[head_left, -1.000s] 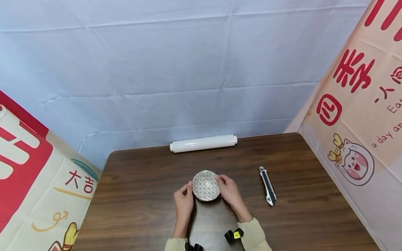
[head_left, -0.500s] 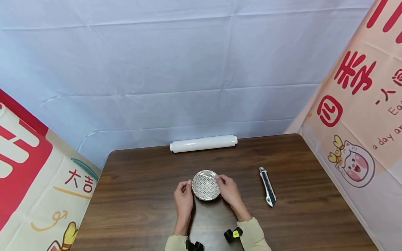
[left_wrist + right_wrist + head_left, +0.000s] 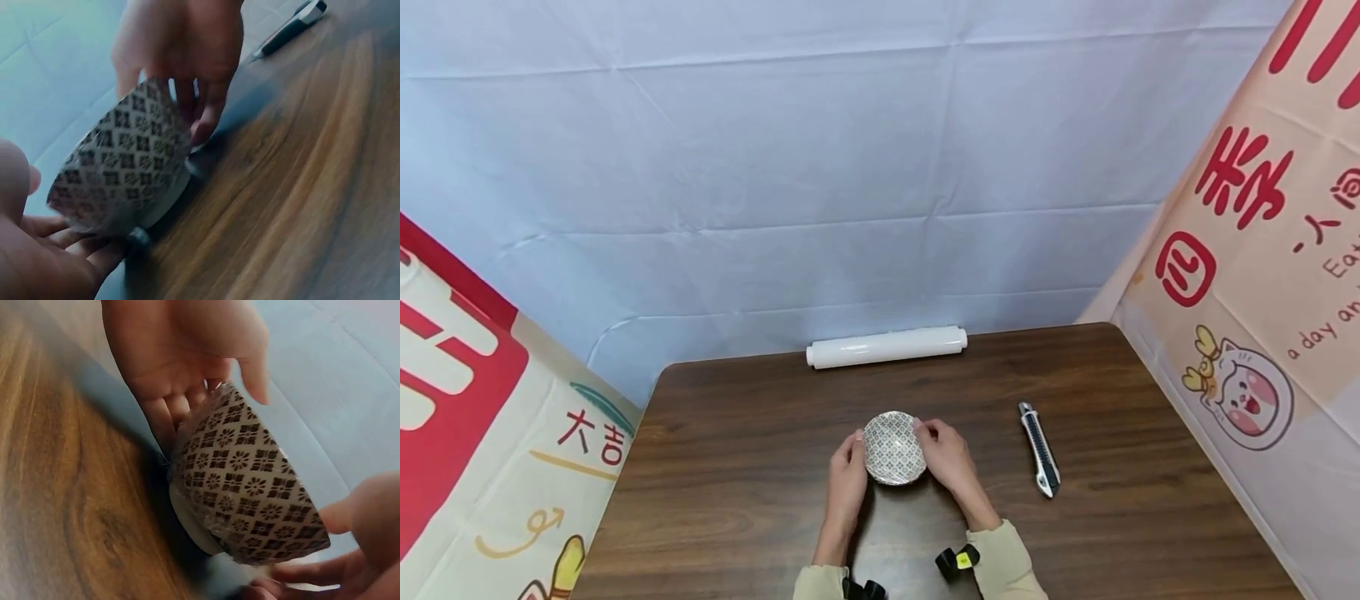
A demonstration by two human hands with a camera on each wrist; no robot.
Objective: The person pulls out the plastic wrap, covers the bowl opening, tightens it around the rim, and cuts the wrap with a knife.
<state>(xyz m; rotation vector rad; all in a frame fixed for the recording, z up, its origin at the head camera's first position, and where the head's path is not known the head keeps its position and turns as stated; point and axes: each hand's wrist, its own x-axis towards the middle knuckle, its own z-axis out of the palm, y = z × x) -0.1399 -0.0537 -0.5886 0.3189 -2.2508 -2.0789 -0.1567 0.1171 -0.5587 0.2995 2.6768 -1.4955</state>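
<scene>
A small bowl (image 3: pixel 895 448) with a dark floral lattice pattern stands on the table between both hands. Clear plastic film clings in wrinkles to its outer wall, best seen in the right wrist view on the bowl (image 3: pixel 240 481). My left hand (image 3: pixel 847 479) holds the bowl's left side, thumb near the rim and fingers against the wall. On the opposite side, my right hand (image 3: pixel 950 458) grips the rim, its thumb on top and its fingers lower down the wall. In the left wrist view, the right hand (image 3: pixel 184 44) appears beyond the bowl.
A white roll (image 3: pixel 887 347) lies along the far edge of the brown wooden table (image 3: pixel 737 450). To the right of the hands lies a utility knife (image 3: pixel 1040 450). Pale cloth (image 3: pixel 775 167) hangs behind, with printed cloths at both sides.
My left hand has shifted slightly right, from pinching at the bowl's left edge to lying along its side. The bowl has moved a little right. My right hand stays nearly in place.
</scene>
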